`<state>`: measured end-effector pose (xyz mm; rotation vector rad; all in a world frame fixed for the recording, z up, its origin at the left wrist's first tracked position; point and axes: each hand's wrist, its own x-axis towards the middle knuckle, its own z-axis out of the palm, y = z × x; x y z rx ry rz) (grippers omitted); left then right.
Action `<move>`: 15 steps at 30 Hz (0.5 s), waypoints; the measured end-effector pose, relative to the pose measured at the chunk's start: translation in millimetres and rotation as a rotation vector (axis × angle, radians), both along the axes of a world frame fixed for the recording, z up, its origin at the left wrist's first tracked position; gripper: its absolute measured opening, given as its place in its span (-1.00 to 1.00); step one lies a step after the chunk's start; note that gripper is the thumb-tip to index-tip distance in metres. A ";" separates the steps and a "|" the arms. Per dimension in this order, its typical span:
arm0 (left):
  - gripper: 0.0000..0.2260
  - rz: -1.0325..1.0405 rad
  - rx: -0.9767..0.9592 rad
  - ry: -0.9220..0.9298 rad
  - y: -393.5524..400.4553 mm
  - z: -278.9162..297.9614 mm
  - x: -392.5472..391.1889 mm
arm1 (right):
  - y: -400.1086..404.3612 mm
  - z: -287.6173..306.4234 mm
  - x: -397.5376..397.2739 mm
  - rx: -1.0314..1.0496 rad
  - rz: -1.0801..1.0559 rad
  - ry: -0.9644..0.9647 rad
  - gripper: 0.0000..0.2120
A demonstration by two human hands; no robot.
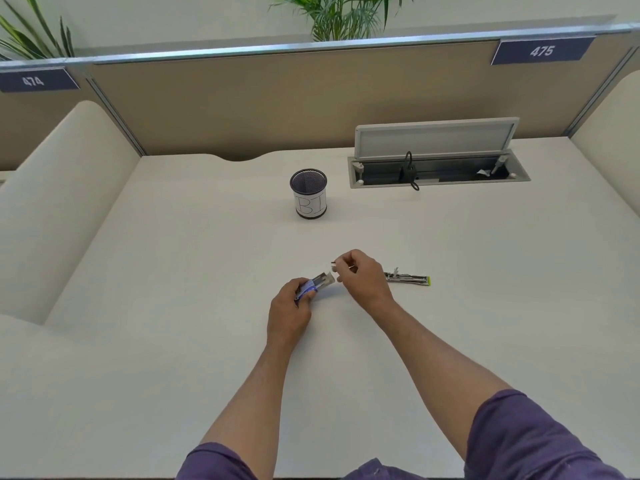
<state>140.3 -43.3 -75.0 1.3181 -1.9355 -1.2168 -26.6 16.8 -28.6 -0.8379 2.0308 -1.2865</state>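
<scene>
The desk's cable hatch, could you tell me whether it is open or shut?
Open: its lid stands raised behind the recess, exposing a black cable.

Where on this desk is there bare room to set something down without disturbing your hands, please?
Bare desk lies left, between the side panel and the mesh cup, and right, past the open stapler in front of the cable hatch. The centre is crowded: the left hand grips a small box, the right hand pinches a metal piece beside it.
</scene>
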 end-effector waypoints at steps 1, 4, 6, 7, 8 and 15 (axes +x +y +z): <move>-0.82 -0.004 -0.003 -0.005 0.4 0.3 -0.4 | 1.2 -0.1 0.4 -0.013 0.022 -0.036 -0.89; -0.81 -0.025 -0.025 -0.017 2.3 0.7 -1.7 | 3.2 -1.6 2.8 -0.038 0.060 -0.084 -0.89; -0.74 -0.052 -0.048 -0.034 3.5 2.1 -2.1 | 3.5 -3.2 2.9 -0.026 0.069 -0.102 -0.89; -0.70 -0.077 -0.065 -0.051 4.1 3.2 -2.2 | 4.1 -4.2 2.3 -0.019 0.077 -0.124 -0.89; -0.64 -0.105 -0.089 -0.071 4.5 4.4 -2.1 | 4.4 -5.2 1.4 -0.019 0.080 -0.153 -0.88; -0.57 -0.184 -0.177 -0.174 3.3 7.3 -3.9 | 12.5 -9.1 -8.4 -0.028 -0.071 -0.428 -0.87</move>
